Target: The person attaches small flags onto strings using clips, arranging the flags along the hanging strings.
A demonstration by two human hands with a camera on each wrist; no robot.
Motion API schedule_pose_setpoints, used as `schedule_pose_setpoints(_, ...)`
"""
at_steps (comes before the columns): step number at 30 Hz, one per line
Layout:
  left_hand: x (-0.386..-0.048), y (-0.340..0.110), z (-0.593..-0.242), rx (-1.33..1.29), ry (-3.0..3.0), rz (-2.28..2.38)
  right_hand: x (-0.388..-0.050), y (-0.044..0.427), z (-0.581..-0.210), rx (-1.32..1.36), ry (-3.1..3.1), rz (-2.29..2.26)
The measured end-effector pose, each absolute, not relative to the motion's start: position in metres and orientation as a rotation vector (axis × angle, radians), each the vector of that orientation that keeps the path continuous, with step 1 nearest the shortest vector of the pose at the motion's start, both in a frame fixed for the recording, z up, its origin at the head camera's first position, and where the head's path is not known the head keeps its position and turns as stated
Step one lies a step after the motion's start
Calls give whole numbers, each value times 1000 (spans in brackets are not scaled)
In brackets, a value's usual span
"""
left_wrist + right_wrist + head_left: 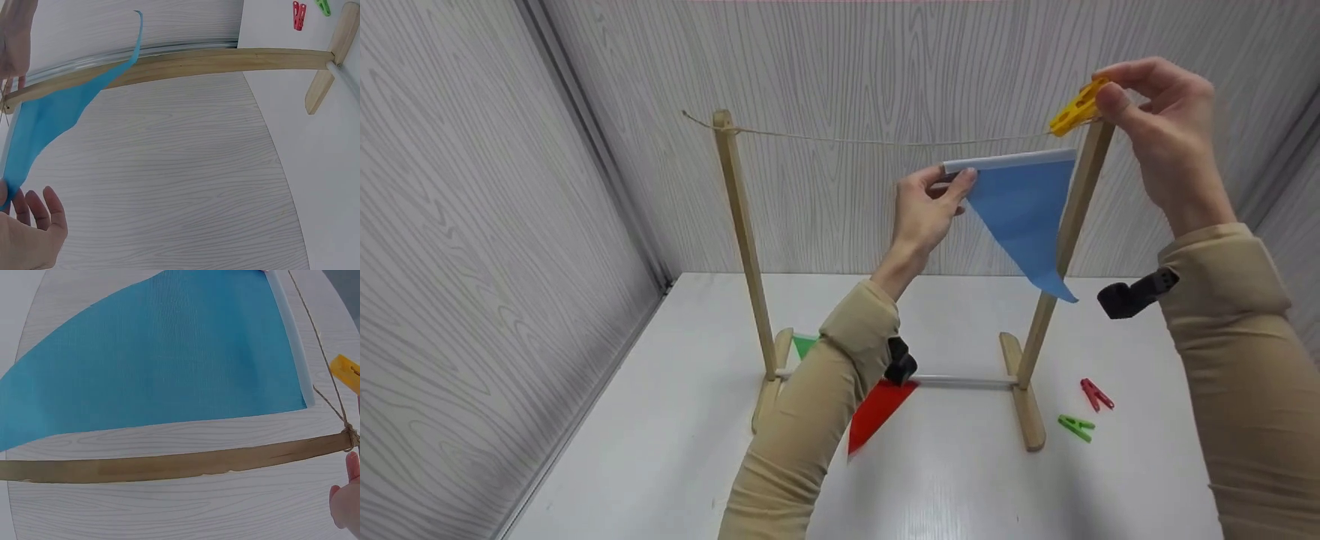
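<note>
My left hand (926, 214) pinches the left end of the white top edge of a blue triangular flag (1024, 210), which hangs just below the string (877, 142). In the left wrist view the left hand (34, 230) has its thumb on the flag (56, 121), other fingers partly spread. My right hand (1174, 127) pinches a yellow clothespin (1076, 110) at the top of the right wooden post (1084, 180), beside the string. The right wrist view shows the yellow clothespin (346, 372) near the string, apart from the flag (169, 354).
The left post (744, 232) holds the string's other end. A white crossbar (960, 381) joins the stand's feet. A red flag (879, 412) and a green one (804, 345) lie partly behind my left sleeve. Red (1096, 394) and green (1077, 427) clothespins lie right of the stand.
</note>
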State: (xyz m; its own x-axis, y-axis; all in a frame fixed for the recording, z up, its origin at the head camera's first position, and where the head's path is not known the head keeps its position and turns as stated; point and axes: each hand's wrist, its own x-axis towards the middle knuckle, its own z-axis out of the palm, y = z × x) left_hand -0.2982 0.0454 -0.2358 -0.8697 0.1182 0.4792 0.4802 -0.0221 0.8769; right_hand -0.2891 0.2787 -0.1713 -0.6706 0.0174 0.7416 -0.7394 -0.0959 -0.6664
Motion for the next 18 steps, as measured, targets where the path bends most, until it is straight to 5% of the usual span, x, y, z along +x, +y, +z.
schedule_pose_setpoints(18, -296, 55, -220, -629, -2023, -1911, -296, 270, -167, 625, -1726, 1602)
